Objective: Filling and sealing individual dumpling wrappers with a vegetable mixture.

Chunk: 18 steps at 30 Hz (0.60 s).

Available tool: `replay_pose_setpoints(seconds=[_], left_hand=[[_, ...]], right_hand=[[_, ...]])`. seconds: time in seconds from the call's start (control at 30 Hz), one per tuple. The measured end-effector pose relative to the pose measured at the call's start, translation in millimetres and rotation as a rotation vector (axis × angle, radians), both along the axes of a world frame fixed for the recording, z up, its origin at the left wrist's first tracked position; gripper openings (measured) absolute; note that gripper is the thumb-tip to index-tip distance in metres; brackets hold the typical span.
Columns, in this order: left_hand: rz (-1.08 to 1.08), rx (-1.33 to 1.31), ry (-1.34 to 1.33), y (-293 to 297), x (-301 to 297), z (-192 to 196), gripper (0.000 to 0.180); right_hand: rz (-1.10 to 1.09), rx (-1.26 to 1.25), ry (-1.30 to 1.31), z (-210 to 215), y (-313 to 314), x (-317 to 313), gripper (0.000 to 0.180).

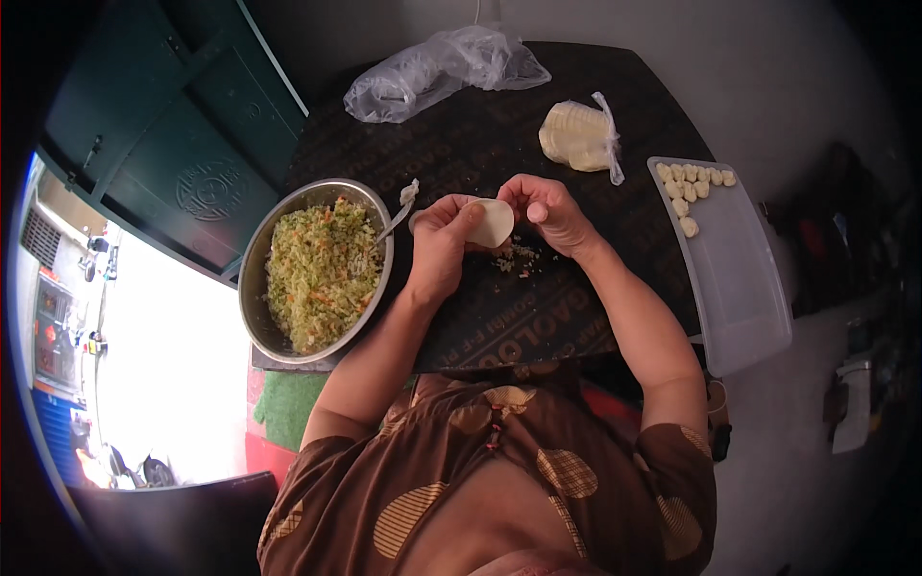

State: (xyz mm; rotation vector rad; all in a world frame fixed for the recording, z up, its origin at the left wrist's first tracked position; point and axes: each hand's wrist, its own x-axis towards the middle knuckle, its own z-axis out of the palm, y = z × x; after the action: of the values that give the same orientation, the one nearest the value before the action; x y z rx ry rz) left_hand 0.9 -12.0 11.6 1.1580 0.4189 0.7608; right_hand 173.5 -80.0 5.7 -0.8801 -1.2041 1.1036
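Through my head camera I have the left hand [442, 248] holding a round dough wrapper [492, 227], thumb on top and fingers beneath, above the middle of the dark table [451, 331]. The right hand [555, 219] is just beside the wrapper's right side, its fingers curled and its grip narrow; I cannot tell whether its fingertips touch the dough. Pale crumbs [519, 261] lie below the hands, toward the table's near edge. At the near left corner I see a metal bowl [254, 283] of chopped vegetable filling [325, 269], with a spoon [397, 221] leaning over its right rim. A crumpled plastic bag [447, 72] lies along the far edge, and a small bag of pale rounds [576, 134] sits near the far right corner. By the right edge, a clear tray [735, 278] carries small dumplings [675, 189] grouped at its far end.
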Motion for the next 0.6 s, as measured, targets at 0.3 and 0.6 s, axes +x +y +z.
replay_pose_setpoints(seconds=[0.3, 0.6], left_hand=[[0.000, 0.004, -0.022, 0.3, -0.3, -0.9, 0.025], [0.023, 0.014, 0.002, -0.9, -0.1, 2.1, 0.024]], right_hand=[[0.075, 0.012, 0.016, -3.4, 0.7, 3.0, 0.088], [0.067, -0.002, 0.022, -1.8, 1.3, 3.4, 0.086]])
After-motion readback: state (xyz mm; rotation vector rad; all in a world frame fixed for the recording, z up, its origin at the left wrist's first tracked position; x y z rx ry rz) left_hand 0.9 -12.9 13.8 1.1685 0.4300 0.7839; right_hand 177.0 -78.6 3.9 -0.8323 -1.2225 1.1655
